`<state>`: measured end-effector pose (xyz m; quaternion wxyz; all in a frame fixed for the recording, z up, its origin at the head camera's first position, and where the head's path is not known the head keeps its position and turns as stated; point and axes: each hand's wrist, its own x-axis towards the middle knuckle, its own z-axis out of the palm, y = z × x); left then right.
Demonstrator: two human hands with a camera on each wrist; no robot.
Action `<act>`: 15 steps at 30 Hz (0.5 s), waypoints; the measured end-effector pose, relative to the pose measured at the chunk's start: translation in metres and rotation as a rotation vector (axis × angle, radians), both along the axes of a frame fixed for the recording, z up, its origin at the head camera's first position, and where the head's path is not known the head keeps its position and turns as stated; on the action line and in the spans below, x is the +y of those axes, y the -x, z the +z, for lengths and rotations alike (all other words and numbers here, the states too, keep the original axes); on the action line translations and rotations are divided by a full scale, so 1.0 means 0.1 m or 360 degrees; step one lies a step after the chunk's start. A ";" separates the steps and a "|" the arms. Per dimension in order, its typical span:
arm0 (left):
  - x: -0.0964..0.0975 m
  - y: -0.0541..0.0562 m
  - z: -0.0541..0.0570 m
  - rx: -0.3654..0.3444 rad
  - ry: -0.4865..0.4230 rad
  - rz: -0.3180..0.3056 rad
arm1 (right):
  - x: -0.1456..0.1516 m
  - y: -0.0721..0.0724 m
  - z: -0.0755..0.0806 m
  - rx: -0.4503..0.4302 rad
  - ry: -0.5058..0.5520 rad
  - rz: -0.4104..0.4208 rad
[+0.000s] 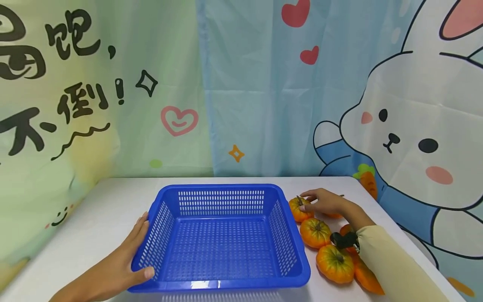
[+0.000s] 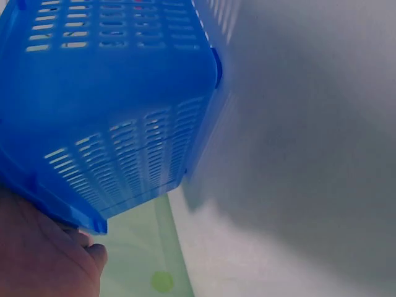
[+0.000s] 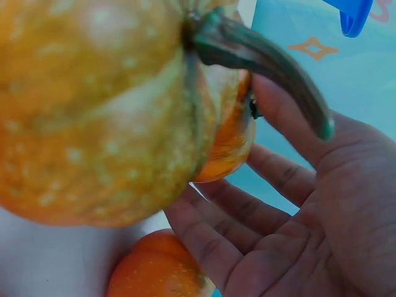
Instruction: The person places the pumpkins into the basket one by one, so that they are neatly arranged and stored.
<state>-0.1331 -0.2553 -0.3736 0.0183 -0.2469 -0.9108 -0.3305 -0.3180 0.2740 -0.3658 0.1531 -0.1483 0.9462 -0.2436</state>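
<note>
A blue plastic basket (image 1: 226,283) with slotted walls stands on the white table, its inside bare. My left hand (image 1: 120,262) grips its left side, thumb over the rim near the front corner and fingers along the outer wall. The left wrist view has this hand low at the left, against the basket's rim (image 2: 80,216). To the basket's right, my right hand (image 1: 324,201) holds the farthest orange pumpkin (image 1: 297,214), thumb and fingers at its top around the stem. In the right wrist view a nearer pumpkin (image 3: 93,124) hides some fingertips.
Several more pumpkins lie close together at the right, among them a round one (image 1: 315,233) and a larger one (image 1: 335,264) nearer me. My right sleeve (image 1: 392,260) passes over some of them. A printed curtain (image 1: 256,126) hangs behind the white table (image 1: 94,218).
</note>
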 end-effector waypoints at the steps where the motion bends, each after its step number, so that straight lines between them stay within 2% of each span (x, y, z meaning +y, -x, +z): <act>1: 0.01 0.00 0.00 0.0015 0.0004 0.0008 | 0.00 0.00 -0.01 0.0002 0.0009 -0.0004; 7: 0.04 -0.01 -0.02 0.0046 -0.0001 0.0051 | 0.01 0.00 -0.04 0.0037 0.0034 -0.0015; 10: 0.04 -0.01 -0.03 0.0005 -0.0016 0.0065 | 0.00 -0.02 -0.03 0.0050 0.0058 -0.0031; 15: 0.06 -0.02 -0.02 0.0013 -0.0013 0.0082 | -0.05 -0.03 -0.01 0.0069 0.0069 -0.0073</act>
